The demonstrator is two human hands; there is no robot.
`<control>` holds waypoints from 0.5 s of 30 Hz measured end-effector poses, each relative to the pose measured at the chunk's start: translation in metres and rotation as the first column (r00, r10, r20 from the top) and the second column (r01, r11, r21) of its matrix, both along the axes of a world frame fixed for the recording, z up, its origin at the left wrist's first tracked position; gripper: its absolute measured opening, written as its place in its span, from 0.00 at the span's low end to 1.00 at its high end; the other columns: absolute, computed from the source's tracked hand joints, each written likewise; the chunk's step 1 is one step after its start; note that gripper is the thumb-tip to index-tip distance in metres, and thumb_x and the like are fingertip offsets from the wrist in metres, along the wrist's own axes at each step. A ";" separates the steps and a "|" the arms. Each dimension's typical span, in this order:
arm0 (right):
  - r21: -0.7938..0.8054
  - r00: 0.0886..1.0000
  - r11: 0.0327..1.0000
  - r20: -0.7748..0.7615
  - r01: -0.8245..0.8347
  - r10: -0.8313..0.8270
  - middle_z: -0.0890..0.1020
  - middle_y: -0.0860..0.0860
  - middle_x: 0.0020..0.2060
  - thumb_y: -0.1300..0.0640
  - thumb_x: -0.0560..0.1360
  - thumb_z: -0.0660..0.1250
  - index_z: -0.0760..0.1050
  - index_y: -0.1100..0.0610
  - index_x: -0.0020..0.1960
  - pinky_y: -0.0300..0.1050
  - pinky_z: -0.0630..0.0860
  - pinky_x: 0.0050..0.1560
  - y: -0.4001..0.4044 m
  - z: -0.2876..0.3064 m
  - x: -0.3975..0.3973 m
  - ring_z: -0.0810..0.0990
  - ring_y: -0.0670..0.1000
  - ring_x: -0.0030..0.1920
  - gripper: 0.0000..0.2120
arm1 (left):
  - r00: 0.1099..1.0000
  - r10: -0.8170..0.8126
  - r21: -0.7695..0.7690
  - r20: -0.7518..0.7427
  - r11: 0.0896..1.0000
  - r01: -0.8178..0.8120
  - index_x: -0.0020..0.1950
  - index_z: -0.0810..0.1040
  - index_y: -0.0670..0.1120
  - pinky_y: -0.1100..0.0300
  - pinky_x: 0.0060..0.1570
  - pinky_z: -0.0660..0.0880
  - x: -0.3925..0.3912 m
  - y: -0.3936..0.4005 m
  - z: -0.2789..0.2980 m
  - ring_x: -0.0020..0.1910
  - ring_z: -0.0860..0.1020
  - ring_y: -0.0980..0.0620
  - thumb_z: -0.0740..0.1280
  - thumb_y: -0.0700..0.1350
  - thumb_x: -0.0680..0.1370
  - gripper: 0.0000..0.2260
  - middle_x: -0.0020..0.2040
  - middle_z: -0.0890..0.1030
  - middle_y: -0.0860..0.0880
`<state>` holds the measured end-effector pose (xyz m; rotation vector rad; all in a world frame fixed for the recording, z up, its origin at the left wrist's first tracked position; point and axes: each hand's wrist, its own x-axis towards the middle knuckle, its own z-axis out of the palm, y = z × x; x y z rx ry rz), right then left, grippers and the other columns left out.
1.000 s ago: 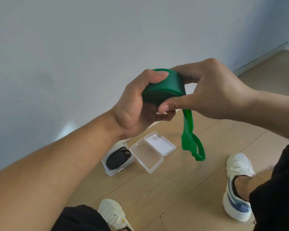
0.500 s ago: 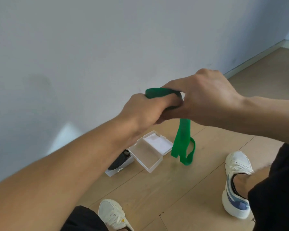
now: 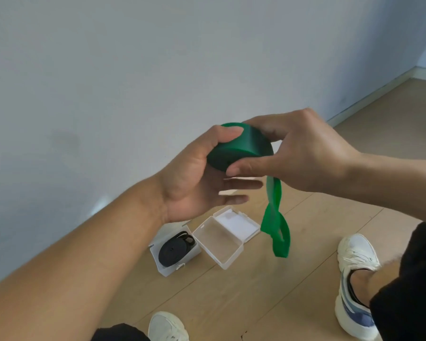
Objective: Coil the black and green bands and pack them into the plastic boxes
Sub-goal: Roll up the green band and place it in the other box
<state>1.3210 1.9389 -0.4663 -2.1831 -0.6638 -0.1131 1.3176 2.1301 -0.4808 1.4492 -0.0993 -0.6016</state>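
Green band (image 3: 241,148) between left hand (image 3: 194,183), right hand (image 3: 305,153)

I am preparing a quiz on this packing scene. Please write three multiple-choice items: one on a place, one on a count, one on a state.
1. Where is the coiled black band?
A. in the left plastic box
B. on the bare floor
C. in a hand

2. How many plastic boxes lie open on the floor?
A. one
B. two
C. four

3. The green band is
A. fully coiled
B. partly coiled, tail hanging
C. packed away

Key: 1 A, it lies inside the left plastic box. 2 B, a second, empty plastic box lies beside it. 3 B, the left hand and right hand hold the roll while a loop dangles.
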 end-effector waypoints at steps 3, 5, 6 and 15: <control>-0.239 0.990 0.966 0.120 0.100 -0.073 0.84 0.43 0.35 0.34 0.67 0.72 0.81 0.38 0.55 0.45 0.76 0.38 -0.002 0.002 0.001 0.80 0.46 0.37 0.18 | 0.996 0.038 0.237 0.078 0.970 -0.055 0.55 0.85 0.50 0.48 0.62 0.76 -0.001 0.003 0.010 0.51 0.83 0.51 0.74 0.56 0.70 0.17 0.49 0.86 0.51; -0.374 0.969 0.914 0.235 0.158 -0.071 0.81 0.43 0.30 0.31 0.69 0.66 0.80 0.38 0.55 0.43 0.72 0.36 0.000 0.001 -0.004 0.77 0.46 0.33 0.19 | 0.980 0.048 0.414 0.191 0.902 -0.125 0.52 0.86 0.53 0.51 0.61 0.78 -0.009 -0.010 0.007 0.50 0.84 0.55 0.77 0.59 0.65 0.19 0.49 0.87 0.55; -0.429 0.958 0.886 0.282 0.179 -0.056 0.81 0.44 0.30 0.31 0.70 0.63 0.80 0.38 0.56 0.43 0.72 0.37 0.001 0.000 -0.007 0.77 0.47 0.34 0.20 | 0.969 0.064 0.453 0.239 0.875 -0.169 0.50 0.86 0.54 0.51 0.61 0.79 -0.013 -0.019 0.002 0.51 0.84 0.56 0.76 0.59 0.64 0.17 0.48 0.88 0.55; -0.092 1.000 0.995 0.017 -0.024 0.025 0.86 0.37 0.43 0.38 0.62 0.76 0.83 0.40 0.52 0.38 0.77 0.46 0.004 0.008 -0.005 0.82 0.39 0.47 0.19 | 0.983 0.078 0.187 0.169 0.976 -0.109 0.46 0.85 0.50 0.53 0.51 0.74 -0.009 -0.027 0.000 0.42 0.85 0.47 0.66 0.54 0.77 0.11 0.41 0.86 0.49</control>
